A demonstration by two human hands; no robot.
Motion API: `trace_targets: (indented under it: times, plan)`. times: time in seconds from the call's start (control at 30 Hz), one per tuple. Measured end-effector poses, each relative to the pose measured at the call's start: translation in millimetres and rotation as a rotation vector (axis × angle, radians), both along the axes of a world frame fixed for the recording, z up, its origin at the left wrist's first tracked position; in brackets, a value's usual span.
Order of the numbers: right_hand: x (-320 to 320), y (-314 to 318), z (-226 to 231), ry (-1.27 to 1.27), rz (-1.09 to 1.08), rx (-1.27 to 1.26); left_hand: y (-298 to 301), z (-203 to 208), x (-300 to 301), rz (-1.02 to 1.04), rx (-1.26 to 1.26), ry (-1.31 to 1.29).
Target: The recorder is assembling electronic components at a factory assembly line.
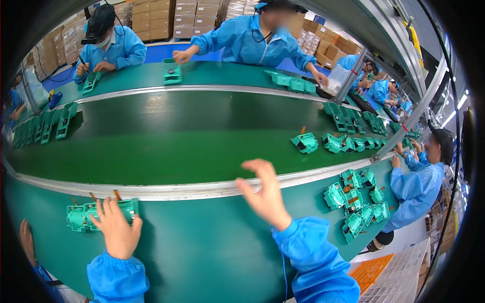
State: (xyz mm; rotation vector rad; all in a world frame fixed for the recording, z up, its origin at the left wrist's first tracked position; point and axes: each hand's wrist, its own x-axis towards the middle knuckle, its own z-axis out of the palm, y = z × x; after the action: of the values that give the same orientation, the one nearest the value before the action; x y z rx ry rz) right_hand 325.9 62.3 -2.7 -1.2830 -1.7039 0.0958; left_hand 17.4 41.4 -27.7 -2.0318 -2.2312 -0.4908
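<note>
At the left of the near bench, green plastic housings [77,218] lie side by side with orange ribbon strips standing up behind them. My left hand [117,230] is over the right part of this row, fingers and thumb spanning a green plastic housing [130,207]; the hand covers much of it. My right hand [265,197] is raised near the metal rail, fingers apart, holding nothing. To its right, several more green housings [353,199] with orange strips sit in a loose group on the bench.
Beyond the metal rail [202,191] runs a green conveyor belt [192,146], carrying housings [305,143] at right and long green trays [65,121] at left. Co-workers in blue sit across and at right. A metal post [404,129] slants at right; an orange crate [371,272] stands below.
</note>
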Motion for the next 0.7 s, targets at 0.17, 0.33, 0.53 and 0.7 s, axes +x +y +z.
trace_targets:
  times: [0.17, 0.33, 0.53, 0.7]
  plan:
    - [114, 58, -22, -0.182, -0.604, 0.043, 4, 7, -30, 0.145, -0.093, 0.027]
    - [184, 73, -37, -0.076, -0.967, -0.244, -2, 32, -12, -0.086, 0.22, -0.151]
    - [190, 80, -45, 0.102, -0.783, -0.266, -9, 18, 47, -0.696, 0.148, -0.601]
    - [77, 62, -28, 0.427, -0.275, -0.224, -14, 4, 83, -0.716, -0.428, -1.28]
